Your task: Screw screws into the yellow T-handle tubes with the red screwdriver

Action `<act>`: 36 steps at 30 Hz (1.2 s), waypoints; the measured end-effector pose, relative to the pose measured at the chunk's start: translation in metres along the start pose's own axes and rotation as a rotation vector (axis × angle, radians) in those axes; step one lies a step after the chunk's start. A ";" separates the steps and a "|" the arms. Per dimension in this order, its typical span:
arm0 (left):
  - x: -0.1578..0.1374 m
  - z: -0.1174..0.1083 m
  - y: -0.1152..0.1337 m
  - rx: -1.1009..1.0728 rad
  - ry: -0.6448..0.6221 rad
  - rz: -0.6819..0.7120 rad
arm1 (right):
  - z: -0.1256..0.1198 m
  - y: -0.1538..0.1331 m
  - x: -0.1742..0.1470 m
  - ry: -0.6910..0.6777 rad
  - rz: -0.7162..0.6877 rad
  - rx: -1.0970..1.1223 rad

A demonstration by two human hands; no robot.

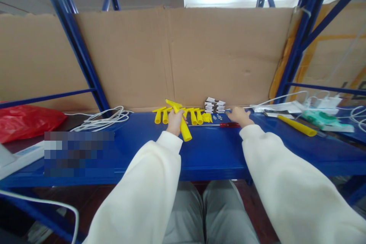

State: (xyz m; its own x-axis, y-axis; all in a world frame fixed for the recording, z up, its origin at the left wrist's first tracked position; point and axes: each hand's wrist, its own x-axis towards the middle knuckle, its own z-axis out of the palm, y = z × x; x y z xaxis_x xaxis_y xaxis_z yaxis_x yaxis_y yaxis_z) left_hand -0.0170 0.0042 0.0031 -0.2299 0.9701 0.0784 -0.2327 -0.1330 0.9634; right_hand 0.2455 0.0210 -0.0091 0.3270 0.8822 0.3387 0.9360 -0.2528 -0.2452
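Observation:
My left hand (173,122) is closed around a yellow T-shaped plastic handle (184,127), lifted and tilted above the blue shelf. Behind it, several more yellow T-shaped handles (193,116) lie in a row against the cardboard. A small pile of yellow plastic pieces (207,117) is at the row's right end. My right hand (240,116) reaches to the back of the shelf, its fingers bent and their tips partly hidden. Just left of it are a stack of small white-and-brown packets (214,105) and a screwdriver with a red handle (229,125).
A tall cardboard sheet (217,53) backs the blue shelf (211,148), between blue uprights. Coiled white cable (104,120) and a red bag (30,122) lie left. Right are a yellow tapered tube (297,126), a green-and-white packet (324,120) and white cables.

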 end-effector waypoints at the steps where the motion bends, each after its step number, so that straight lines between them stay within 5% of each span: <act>1: 0.001 -0.001 0.000 0.016 0.010 0.002 | -0.003 0.004 -0.001 -0.034 0.019 0.010; 19: 0.007 -0.004 -0.005 0.135 -0.024 0.006 | -0.015 0.019 -0.019 -0.439 -0.387 0.267; 30: 0.005 -0.006 -0.005 0.171 -0.063 0.008 | -0.001 0.015 -0.020 -0.334 -0.521 0.276; 36: 0.002 -0.006 -0.004 0.183 -0.060 0.004 | -0.004 0.009 -0.025 -0.227 -0.427 0.153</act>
State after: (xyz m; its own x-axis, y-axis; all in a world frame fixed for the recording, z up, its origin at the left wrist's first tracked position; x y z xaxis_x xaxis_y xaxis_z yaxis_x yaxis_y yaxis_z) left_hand -0.0222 0.0056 -0.0025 -0.1721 0.9807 0.0925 -0.0547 -0.1033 0.9931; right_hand 0.2459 -0.0043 -0.0162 -0.1329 0.9626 0.2362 0.9446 0.1952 -0.2640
